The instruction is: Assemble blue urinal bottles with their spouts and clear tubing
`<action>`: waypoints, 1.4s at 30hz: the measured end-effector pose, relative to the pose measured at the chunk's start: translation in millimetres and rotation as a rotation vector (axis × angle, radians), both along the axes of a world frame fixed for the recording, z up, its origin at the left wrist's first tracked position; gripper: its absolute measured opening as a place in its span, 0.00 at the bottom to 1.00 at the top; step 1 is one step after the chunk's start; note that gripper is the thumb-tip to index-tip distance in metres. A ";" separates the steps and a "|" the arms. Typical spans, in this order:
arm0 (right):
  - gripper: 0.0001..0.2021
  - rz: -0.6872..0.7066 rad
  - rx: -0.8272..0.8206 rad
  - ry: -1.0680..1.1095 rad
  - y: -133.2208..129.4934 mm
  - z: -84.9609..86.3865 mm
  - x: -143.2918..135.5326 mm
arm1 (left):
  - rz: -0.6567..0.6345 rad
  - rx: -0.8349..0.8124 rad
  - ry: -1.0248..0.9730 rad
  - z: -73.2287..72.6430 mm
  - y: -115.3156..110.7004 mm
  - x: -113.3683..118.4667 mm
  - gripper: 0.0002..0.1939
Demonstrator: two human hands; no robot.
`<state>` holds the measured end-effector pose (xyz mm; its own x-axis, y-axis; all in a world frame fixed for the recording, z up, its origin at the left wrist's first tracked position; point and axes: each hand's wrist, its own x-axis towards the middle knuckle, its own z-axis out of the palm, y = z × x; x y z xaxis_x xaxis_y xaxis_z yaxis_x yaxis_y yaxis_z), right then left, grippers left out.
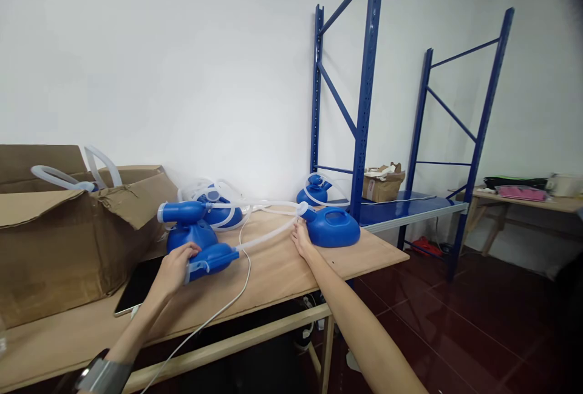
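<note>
Wrapped around the near end of a blue funnel-shaped piece [214, 259] is my left hand [178, 265], its fingertips on top. A blue bottle [190, 236] stands just behind, with a second blue tubular piece [182, 212] above it. At the neck of another blue bottle [334, 227], my right hand [301, 238] has its fingers bent at the pale cap [302, 208]; the exact grip is partly hidden. Translucent hoses [268, 234] run from the blue pieces on the left to this cap.
A cardboard box [59, 248] with hoses is at left, beside a dark tablet [140, 285]. More blue bottles [228, 215] with coiled hoses lie behind. A white cable [243, 285] crosses the wooden table [273, 272]. Blue shelving [367, 90] stands at right.
</note>
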<state>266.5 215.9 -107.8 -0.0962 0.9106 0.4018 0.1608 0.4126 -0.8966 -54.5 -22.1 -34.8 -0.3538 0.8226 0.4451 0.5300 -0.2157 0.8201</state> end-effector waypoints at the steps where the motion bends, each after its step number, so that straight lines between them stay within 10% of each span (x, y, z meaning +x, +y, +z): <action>1: 0.22 0.002 -0.060 0.077 -1.2 2.3 0.5 | 0.001 0.031 0.064 -2.8 -5.1 -3.5 0.15; 14: 0.19 0.178 -0.391 0.493 -40.5 31.1 -2.8 | -0.007 0.057 0.051 -37.1 -38.4 -1.4 0.17; 20: 0.18 0.475 -0.571 0.520 -86.7 40.7 -20.6 | 0.106 0.106 0.005 -40.0 -37.7 14.4 0.17; 29: 0.22 0.550 -0.404 0.477 -155.5 30.2 -36.9 | -0.115 0.127 -0.087 -42.7 -36.9 26.9 0.17; 42: 0.27 0.596 -0.380 0.484 -164.7 30.1 -28.1 | -0.087 0.158 -0.160 -38.1 -41.9 74.8 0.18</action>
<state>238.4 51.2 -77.7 -0.4985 0.8436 0.1995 -0.4238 -0.0363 -0.9050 20.3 -63.9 -72.8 -0.3608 0.7778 0.5147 0.3697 -0.3874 0.8446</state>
